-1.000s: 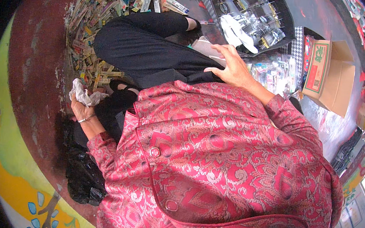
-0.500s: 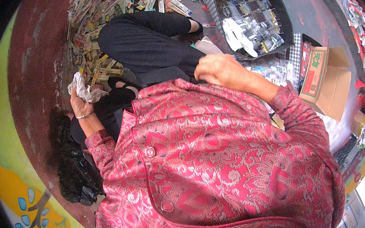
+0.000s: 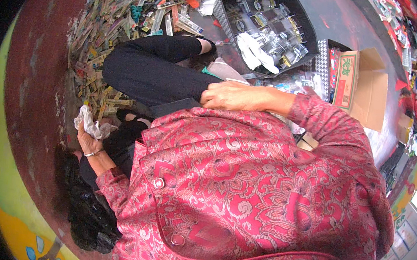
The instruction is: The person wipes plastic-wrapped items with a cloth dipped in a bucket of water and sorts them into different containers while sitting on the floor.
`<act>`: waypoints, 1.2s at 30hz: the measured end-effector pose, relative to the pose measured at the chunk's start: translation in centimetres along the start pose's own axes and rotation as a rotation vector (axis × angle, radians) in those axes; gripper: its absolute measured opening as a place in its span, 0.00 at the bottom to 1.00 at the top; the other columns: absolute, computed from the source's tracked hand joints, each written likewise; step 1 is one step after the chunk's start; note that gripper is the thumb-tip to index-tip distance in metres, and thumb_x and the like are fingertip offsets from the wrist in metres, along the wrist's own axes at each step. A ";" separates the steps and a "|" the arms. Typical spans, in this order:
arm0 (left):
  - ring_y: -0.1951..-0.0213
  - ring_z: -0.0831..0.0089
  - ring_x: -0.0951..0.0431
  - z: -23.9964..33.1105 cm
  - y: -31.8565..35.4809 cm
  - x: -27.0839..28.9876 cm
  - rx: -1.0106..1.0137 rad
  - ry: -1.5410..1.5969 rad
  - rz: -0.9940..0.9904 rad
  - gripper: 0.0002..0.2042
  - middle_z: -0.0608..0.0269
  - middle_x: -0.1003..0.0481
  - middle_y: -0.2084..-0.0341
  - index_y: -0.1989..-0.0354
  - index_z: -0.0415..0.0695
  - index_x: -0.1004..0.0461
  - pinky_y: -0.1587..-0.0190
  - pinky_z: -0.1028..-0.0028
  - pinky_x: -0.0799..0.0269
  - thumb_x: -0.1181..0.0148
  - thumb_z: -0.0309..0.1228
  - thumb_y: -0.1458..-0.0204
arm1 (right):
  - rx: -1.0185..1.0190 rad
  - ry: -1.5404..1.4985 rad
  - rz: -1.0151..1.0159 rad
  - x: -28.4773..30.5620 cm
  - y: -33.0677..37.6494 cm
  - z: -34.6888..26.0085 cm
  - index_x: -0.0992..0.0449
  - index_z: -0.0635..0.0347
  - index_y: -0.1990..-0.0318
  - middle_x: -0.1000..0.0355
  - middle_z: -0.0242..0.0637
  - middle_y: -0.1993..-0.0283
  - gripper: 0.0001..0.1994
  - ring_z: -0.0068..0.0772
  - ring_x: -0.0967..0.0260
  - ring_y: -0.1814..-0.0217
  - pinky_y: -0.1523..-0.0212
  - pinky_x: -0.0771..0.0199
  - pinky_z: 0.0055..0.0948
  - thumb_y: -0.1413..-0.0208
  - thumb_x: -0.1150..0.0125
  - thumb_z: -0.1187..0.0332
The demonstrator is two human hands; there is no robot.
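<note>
Left hand (image 3: 87,137) grips crumpled white cloth (image 3: 89,123); right hand (image 3: 232,96) curled, grip hidden. Black tray (image 3: 301,25) holds small packets.

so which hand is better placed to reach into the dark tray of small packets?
Right, probably. The right hand rests on the black-trousered knee, just below the dark tray. The left hand clutches a crumpled white wad low by the floor, far from it.
</note>
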State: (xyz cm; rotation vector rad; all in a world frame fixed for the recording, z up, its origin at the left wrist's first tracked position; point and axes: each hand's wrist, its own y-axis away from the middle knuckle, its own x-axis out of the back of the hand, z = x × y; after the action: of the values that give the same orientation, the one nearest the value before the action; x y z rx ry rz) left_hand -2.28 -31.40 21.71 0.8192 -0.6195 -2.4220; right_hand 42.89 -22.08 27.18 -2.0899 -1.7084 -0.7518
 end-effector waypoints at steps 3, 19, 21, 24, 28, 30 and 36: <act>0.60 0.68 0.28 0.2 0.5 -0.3 0.039 -0.035 -0.070 0.16 0.61 0.30 0.57 0.51 0.42 0.36 0.60 0.69 0.30 0.56 0.33 0.48 | -0.081 -0.123 -0.035 0.7 0.7 0.7 0.31 0.64 0.59 0.36 0.42 0.60 0.13 0.42 0.38 0.55 0.55 0.38 0.35 0.51 0.53 0.68; 0.60 0.63 0.28 -0.4 -0.5 1.1 0.008 0.084 -0.006 0.14 0.57 0.29 0.60 0.56 0.38 0.33 0.59 0.60 0.31 0.55 0.28 0.50 | -0.413 -0.241 0.149 1.0 -2.7 4.3 0.30 0.62 0.67 0.30 0.39 0.73 0.15 0.37 0.31 0.69 0.68 0.33 0.32 0.63 0.40 0.63; 0.59 0.63 0.28 -0.4 -0.5 0.7 -0.008 0.084 0.039 0.14 0.57 0.29 0.60 0.56 0.38 0.34 0.58 0.60 0.31 0.55 0.28 0.50 | -0.398 -0.140 0.144 0.8 -2.6 3.8 0.32 0.62 0.68 0.31 0.40 0.74 0.14 0.41 0.31 0.69 0.68 0.33 0.34 0.64 0.42 0.65; 0.59 0.65 0.28 -0.6 -0.3 -0.1 -0.030 0.071 0.046 0.14 0.58 0.29 0.59 0.55 0.38 0.34 0.58 0.63 0.31 0.55 0.28 0.50 | -0.411 0.074 0.415 -0.7 -3.5 2.8 0.35 0.61 0.73 0.33 0.41 0.75 0.10 0.46 0.33 0.69 0.70 0.34 0.39 0.66 0.45 0.68; 0.58 0.68 0.28 -0.5 -0.1 0.1 -0.046 0.063 0.012 0.14 0.59 0.29 0.59 0.54 0.37 0.34 0.58 0.70 0.30 0.55 0.27 0.49 | -0.420 0.177 0.742 1.0 -3.1 4.0 0.36 0.59 0.74 0.35 0.41 0.74 0.08 0.47 0.35 0.70 0.70 0.35 0.41 0.65 0.48 0.71; 0.57 0.69 0.29 -0.6 -0.1 -0.2 -0.044 0.033 0.062 0.14 0.59 0.30 0.58 0.54 0.37 0.35 0.57 0.70 0.30 0.56 0.27 0.49 | -0.429 0.226 0.514 -0.3 -2.3 6.8 0.31 0.60 0.69 0.33 0.41 0.72 0.11 0.43 0.33 0.68 0.66 0.34 0.38 0.60 0.45 0.64; 0.54 0.67 0.31 -0.7 -0.4 0.5 -0.041 0.000 0.128 0.16 0.57 0.32 0.55 0.52 0.37 0.37 0.55 0.67 0.32 0.59 0.29 0.48 | -0.588 -0.093 0.958 4.4 -1.4 5.6 0.27 0.63 0.71 0.29 0.41 0.73 0.09 0.37 0.30 0.70 0.68 0.32 0.30 0.56 0.47 0.67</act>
State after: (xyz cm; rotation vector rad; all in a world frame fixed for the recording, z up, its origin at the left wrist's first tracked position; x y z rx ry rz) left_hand -2.25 -31.56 20.77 0.7398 -0.6020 -2.3109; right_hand 43.21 -15.12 25.24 -2.9343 -0.3321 -0.8682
